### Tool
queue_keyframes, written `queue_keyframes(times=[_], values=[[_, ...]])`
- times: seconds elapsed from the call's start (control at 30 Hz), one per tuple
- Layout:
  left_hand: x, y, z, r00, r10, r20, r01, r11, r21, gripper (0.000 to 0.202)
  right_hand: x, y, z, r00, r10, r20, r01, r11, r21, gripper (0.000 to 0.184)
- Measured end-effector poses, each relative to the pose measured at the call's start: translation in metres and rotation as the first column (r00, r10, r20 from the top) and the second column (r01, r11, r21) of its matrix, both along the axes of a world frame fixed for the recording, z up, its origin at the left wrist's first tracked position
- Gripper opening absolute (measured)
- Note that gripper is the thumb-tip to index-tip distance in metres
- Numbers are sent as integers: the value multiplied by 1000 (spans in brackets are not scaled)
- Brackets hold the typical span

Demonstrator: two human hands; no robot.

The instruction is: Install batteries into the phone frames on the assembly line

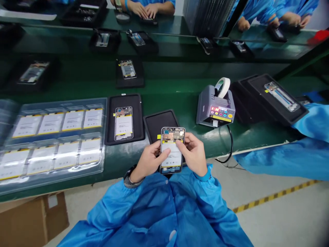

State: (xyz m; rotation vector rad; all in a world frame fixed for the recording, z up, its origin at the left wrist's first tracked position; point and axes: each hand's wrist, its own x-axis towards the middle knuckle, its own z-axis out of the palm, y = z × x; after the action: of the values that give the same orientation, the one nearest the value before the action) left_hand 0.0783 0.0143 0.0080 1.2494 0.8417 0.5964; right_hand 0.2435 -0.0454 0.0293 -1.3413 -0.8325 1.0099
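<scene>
Both my hands hold an opened phone body (pixel 171 151) with a white battery in it, just above the near edge of the green bench (pixel 164 92). My left hand (pixel 148 161) grips its left side, thumb on the edge. My right hand (pixel 194 154) grips the right side with the thumb pressing on the battery's upper part. An empty black foam tray (pixel 158 123) lies right behind the phone. Left of it, another black tray (pixel 124 118) carries a second opened phone (pixel 123 122).
A clear blister tray of several white batteries (pixel 53 137) fills the left. A grey tape dispenser (pixel 215 106) with a tape roll stands to the right, then stacked black trays (pixel 272 97) with a phone. Other people's hands (pixel 145 8) work across the belt. A cardboard box (pixel 31 219) sits below.
</scene>
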Motion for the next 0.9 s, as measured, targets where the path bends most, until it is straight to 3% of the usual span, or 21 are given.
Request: queue_keyframes(times=[0.33,0.57,0.9], values=[[-1,-17,10,995,97,-33,-89,980,178,28,-12,-18,6,998,-45,36,44,999,30,20],[-3,-22,17,991,119,-60,-88,921,380,20,-12,-25,12,1000,-20,-3,20,998,54,17],[-4,-27,21,989,117,-93,-55,863,502,17,-10,-27,7,997,-49,56,45,996,72,25]])
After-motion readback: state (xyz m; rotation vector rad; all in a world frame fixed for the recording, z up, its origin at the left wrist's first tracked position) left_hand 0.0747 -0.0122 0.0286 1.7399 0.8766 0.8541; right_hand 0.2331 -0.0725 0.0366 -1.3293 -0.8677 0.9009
